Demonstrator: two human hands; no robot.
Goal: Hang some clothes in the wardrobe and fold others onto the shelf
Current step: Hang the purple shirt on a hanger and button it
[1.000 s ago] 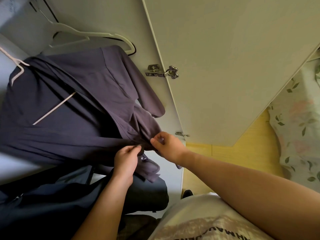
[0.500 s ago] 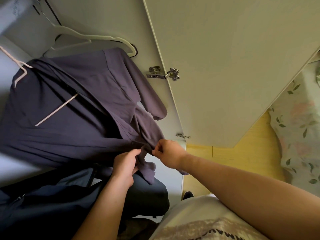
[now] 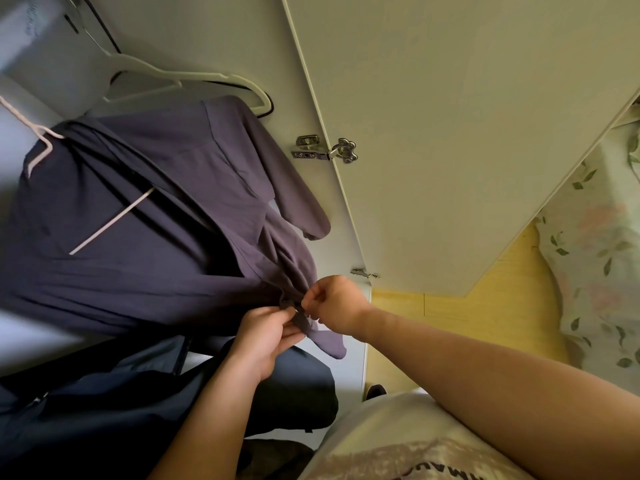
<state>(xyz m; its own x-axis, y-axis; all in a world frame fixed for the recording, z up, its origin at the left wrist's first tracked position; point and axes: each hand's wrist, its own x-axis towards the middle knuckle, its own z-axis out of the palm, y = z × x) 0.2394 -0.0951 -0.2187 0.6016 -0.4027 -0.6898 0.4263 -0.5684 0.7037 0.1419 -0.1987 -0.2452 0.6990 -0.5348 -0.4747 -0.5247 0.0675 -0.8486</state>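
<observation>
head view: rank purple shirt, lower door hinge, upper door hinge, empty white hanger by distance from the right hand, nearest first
From the right hand:
1. purple shirt: its front edge is pinched in the hand's fingers, on the hand's left.
2. lower door hinge: just above the hand, on the door edge.
3. upper door hinge: higher up the same edge.
4. empty white hanger: upper left, above the shirt.
</observation>
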